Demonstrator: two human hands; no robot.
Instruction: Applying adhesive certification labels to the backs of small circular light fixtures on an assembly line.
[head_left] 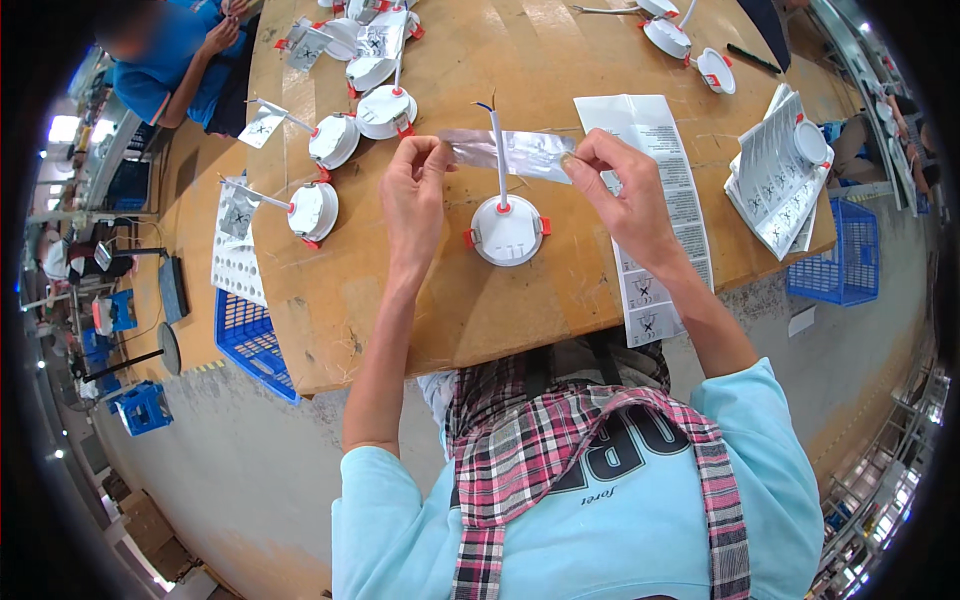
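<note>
Both your hands pinch one clear plastic bag (510, 152) and hold it stretched flat above the wooden table (480, 310). Your left hand (412, 195) grips its left end between thumb and fingers; your right hand (622, 188) grips the right end the same way. Just below the bag sits a round white lamp (507, 231) with red clips, its white cable (497, 150) rising in front of the bag. A long printed leaflet (655, 200) lies under your right wrist. More lamps (335, 140) line the table's left side.
</note>
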